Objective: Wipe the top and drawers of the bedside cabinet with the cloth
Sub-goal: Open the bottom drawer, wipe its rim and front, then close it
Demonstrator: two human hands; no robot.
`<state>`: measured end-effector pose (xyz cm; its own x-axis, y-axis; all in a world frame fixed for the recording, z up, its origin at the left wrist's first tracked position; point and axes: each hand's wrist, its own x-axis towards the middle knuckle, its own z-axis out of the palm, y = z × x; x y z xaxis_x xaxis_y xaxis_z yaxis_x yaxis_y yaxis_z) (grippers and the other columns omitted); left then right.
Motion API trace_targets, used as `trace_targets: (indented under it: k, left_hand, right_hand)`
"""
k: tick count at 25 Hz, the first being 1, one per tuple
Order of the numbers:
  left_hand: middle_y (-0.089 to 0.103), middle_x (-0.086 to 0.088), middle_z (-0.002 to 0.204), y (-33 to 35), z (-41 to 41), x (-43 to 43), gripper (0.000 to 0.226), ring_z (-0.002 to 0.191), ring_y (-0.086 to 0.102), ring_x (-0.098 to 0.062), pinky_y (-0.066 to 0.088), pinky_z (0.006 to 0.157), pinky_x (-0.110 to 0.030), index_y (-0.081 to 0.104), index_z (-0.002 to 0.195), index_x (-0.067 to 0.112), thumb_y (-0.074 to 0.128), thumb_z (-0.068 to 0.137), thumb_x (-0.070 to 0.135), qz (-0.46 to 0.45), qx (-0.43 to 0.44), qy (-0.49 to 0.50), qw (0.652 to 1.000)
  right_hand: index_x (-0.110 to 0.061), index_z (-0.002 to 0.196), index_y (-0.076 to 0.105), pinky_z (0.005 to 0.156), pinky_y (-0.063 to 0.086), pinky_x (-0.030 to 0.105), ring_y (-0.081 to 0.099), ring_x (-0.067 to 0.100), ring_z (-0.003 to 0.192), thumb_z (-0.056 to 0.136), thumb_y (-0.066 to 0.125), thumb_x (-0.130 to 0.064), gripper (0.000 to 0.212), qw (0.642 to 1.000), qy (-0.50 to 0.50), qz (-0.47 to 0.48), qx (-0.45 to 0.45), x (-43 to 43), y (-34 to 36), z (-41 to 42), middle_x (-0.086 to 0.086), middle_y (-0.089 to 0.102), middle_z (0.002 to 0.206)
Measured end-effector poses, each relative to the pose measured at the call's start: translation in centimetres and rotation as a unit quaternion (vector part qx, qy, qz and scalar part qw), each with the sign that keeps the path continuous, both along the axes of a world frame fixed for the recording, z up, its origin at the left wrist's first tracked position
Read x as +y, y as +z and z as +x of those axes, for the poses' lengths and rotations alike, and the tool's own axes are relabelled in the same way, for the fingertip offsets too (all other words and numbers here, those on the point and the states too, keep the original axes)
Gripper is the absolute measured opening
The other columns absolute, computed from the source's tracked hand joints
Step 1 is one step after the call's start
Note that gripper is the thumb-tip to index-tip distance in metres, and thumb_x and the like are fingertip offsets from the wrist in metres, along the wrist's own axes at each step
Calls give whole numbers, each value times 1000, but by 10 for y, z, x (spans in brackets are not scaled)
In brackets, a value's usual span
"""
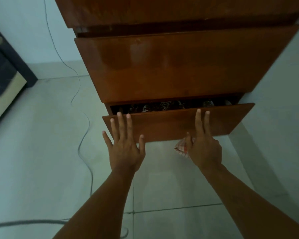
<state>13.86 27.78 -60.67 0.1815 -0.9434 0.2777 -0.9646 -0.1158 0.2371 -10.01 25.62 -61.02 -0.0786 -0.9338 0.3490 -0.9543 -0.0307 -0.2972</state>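
Cabinet bottom drawer ajar. Left hand flat, fingers spread on front; right hand clamps cloth, two fingers extended. Best: push evenly, both sides, fingertips clear of gap.

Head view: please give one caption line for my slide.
Both hands press the open bottom drawer; right hand holds the cloth.

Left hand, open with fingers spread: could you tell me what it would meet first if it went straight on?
The left hand would meet the bottom drawer front first; its fingertips seem already there, though depth is unclear.
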Motion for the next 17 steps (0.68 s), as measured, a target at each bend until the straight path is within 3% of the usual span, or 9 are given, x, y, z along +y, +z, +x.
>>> trace_targets:
  k: [3, 8, 17]
  left_hand:
    - [-13, -5, 170, -1, 3, -5, 77, 157, -9, -29, 4, 123, -62, -6, 162, 21, 27, 101, 56, 1, 5, 1, 1000]
    - [-14, -7, 170, 2, 7, -16, 78, 157, -9, -29, 5, 123, -61, -8, 162, 21, 20, 100, 60, 25, -14, 2, 1000]
    - [-17, -8, 169, 21, 6, -45, 84, 156, -11, -33, 0, 121, -62, -13, 160, 21, 17, 95, 66, 89, -20, 1, 996]
  right_hand:
    - [-25, 164, 7, 43, 22, 19, 33, 12, 41, 99, 55, -33, 82, 1000, 14, 8, 3, 0, -1, -2, 8, 6, 173]
    - [-28, 164, 1, 42, 24, 20, 39, 13, 43, 99, 56, -34, 86, 999, 27, 41, -1, -9, -1, -3, 5, -1, 173]
    - [-35, 161, -15, 64, 46, 33, 65, 32, 91, 98, 60, -44, 98, 990, 48, 135, -10, -40, 18, -9, -1, -17, 172]
